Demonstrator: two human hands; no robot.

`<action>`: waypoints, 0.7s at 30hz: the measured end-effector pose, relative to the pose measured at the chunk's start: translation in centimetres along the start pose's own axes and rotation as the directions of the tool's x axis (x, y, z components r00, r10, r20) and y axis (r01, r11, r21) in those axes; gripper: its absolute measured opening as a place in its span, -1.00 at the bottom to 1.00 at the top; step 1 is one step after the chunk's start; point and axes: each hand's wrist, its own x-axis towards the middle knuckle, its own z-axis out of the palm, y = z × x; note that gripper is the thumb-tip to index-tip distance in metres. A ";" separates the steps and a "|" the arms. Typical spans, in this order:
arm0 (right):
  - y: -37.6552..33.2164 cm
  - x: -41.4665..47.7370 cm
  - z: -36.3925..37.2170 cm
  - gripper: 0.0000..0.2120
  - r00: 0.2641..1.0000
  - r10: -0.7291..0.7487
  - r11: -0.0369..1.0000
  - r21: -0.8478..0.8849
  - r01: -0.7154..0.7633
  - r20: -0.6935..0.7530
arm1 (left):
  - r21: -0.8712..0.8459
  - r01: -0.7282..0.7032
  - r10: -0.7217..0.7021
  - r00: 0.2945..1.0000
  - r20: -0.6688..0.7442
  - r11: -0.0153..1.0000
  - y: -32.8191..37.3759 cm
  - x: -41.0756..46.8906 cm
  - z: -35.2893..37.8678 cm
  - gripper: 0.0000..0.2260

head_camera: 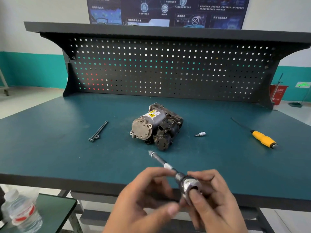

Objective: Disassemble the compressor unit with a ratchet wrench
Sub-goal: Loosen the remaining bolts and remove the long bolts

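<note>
The compressor unit (156, 126), grey and black with a yellow warning label, lies in the middle of the green bench top (67, 157). In front of it, above the bench's near edge, both hands hold the ratchet wrench (186, 184) with its long extension bar (159, 159) pointing up-left toward the compressor. My right hand (212, 197) grips the ratchet head, thumb over its back. My left hand (146, 197) pinches the tool just beside the head with thumb and fingers. The bar's tip is short of the compressor and does not touch it.
Two long bolts with small screws (98, 132) lie left of the compressor. A loose socket bit (200, 134) lies to its right, and a yellow-handled screwdriver (261, 137) farther right. A pegboard (168, 68) backs the bench. A water bottle (21, 211) stands on a low table at lower left.
</note>
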 end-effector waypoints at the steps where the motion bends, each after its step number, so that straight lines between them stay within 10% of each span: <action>1: 0.0 0.2 0.0 -0.69 0.997 -0.060 0.989 -0.134 0.065 0.038 | 0.039 -0.038 0.038 0.999 0.025 0.998 0.1 0.2 0.4 -0.62; 7: -2.1 1.9 -1.2 -0.69 0.937 -0.155 0.679 -0.655 0.331 0.313 | -0.111 0.020 -0.019 1.000 0.011 0.994 0.1 0.8 1.0 -0.54; 12: -3.4 3.2 -2.2 -0.65 0.813 -0.127 0.324 -0.751 0.576 0.569 | -0.252 0.067 -0.085 0.994 -0.062 0.965 -1.1 0.7 1.7 -0.45; 21: -3.2 3.6 -3.3 -0.59 0.898 0.137 0.400 -0.853 0.335 0.417 | -0.346 0.016 -0.090 0.976 -0.198 0.938 -3.4 1.0 2.8 -0.78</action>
